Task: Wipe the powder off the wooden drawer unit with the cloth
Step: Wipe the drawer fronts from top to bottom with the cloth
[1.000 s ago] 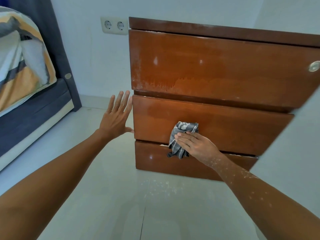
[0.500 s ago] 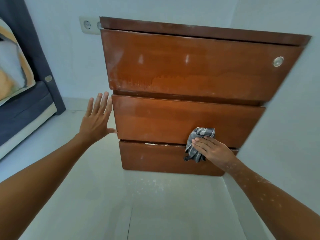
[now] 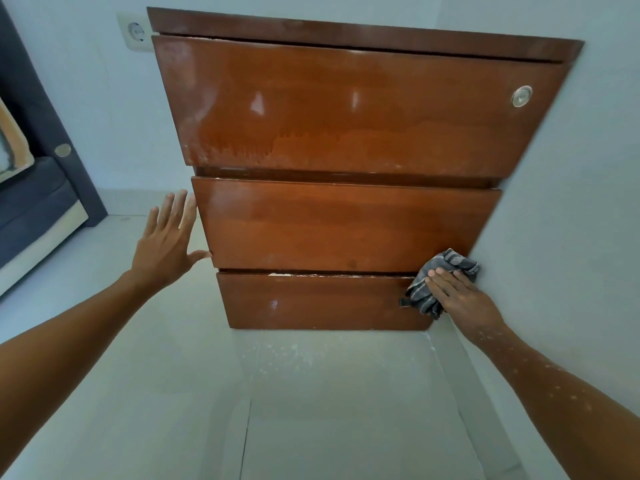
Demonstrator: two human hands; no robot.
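While pressed under right hand (image 3: 460,299), cloth (image 3: 429,289)

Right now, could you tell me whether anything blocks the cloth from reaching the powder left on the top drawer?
Nothing visible does: the right hand presses the cloth low, and the top drawer is bare.

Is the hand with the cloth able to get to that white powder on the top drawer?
Probably yes. The right hand presses the cloth at the drawer unit's lower right corner, and nothing stands between it and the powder on the top drawer. It would just have to reach up.
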